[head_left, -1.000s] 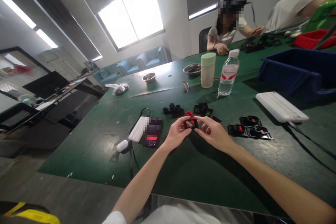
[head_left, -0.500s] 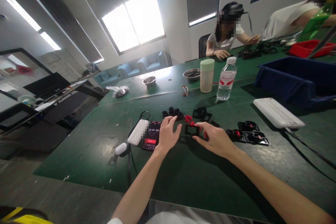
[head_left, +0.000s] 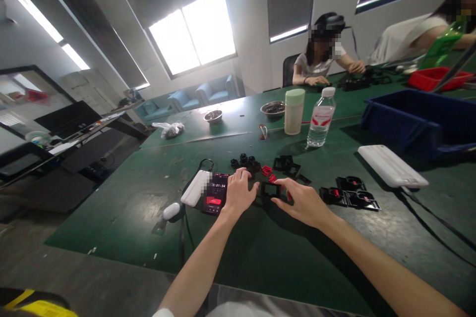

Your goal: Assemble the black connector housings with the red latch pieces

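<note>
My right hand [head_left: 303,201] pinches a black square frame [head_left: 270,190] by its right side, just above the green table [head_left: 148,237]. To its left, my left hand [head_left: 240,190] has its fingers apart and holds nothing; it lies beside a phone [head_left: 215,194] showing a timer. Beyond my hands lie several round black parts [head_left: 245,161], small red parts [head_left: 267,171] and flat black frames [head_left: 286,164]. Black assemblies with red pieces [head_left: 349,193] rest to the right of my right hand.
A water bottle [head_left: 320,118], a green-lidded cup [head_left: 294,112] and a metal bowl [head_left: 273,109] stand farther back. A blue bin [head_left: 416,126] and white power bank [head_left: 392,166] are at right. Left are a white case [head_left: 195,188] and earbud case [head_left: 171,212]. Another person [head_left: 320,54] sits across.
The view has tilted slightly upward, so things appear a little lower. The black frame in my right hand has tipped slightly. The person across has shifted their hands.
</note>
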Motion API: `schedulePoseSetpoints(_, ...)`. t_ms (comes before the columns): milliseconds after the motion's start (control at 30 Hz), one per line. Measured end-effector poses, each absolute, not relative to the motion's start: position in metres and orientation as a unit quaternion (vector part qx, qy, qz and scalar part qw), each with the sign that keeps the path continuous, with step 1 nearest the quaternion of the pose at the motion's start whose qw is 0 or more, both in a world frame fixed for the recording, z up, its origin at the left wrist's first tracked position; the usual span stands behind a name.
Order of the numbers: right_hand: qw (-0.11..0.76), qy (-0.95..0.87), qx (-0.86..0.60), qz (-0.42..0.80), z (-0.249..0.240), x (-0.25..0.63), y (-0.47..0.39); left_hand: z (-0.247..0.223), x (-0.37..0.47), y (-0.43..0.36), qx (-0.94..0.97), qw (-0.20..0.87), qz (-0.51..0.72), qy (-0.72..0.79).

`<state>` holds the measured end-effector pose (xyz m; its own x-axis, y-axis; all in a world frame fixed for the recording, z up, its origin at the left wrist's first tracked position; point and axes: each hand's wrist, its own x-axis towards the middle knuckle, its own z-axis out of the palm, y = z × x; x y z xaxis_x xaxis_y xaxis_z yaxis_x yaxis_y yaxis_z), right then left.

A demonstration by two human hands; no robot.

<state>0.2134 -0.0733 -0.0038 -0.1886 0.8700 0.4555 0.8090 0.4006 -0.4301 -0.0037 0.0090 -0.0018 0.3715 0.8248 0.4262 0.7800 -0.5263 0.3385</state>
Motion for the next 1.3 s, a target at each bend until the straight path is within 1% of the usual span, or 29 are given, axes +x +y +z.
schedulePoseSetpoints(167,0.316,-0.793,-0.52,0.028,0.001,0.217,-0.076,0.002,-0.006,0.01,0.824,0.083,0.286,0.482)
schedulePoseSetpoints(233,0.313,-0.798,-0.514,0.023,0.005,0.22,-0.078,0.006,-0.009,0.009,0.833,0.127,0.284,0.457)
schedulePoseSetpoints(367,0.316,-0.798,-0.512,0.022,0.011,0.224,-0.081,0.014,-0.017,0.007,0.843,0.25,0.289,0.378)
schedulePoseSetpoints(467,0.315,-0.794,-0.52,0.02,0.013,0.225,-0.081,0.014,-0.02,0.007,0.838,0.306,0.3,0.338)
schedulePoseSetpoints(567,0.316,-0.793,-0.521,0.018,0.014,0.225,-0.081,0.013,-0.02,0.005,0.832,0.299,0.307,0.353)
schedulePoseSetpoints(733,0.318,-0.796,-0.515,0.004,0.016,0.225,-0.081,0.016,-0.016,-0.005,0.812,0.202,0.262,0.482)
schedulePoseSetpoints(800,0.32,-0.797,-0.512,0.002,0.017,0.225,-0.081,0.017,-0.014,-0.007,0.819,0.179,0.233,0.493)
schedulePoseSetpoints(867,0.323,-0.797,-0.511,-0.002,0.018,0.226,-0.081,0.016,-0.013,-0.008,0.827,0.177,0.224,0.484)
schedulePoseSetpoints(967,0.332,-0.795,-0.507,-0.015,0.019,0.226,-0.081,0.016,-0.01,-0.009,0.822,0.216,0.259,0.458)
schedulePoseSetpoints(1133,0.357,-0.79,-0.499,-0.024,0.022,0.224,-0.084,0.019,-0.005,-0.013,0.799,0.328,0.32,0.389)
schedulePoseSetpoints(1300,0.375,-0.794,-0.476,-0.033,0.023,0.219,-0.089,0.02,-0.004,-0.015,0.788,0.363,0.355,0.348)
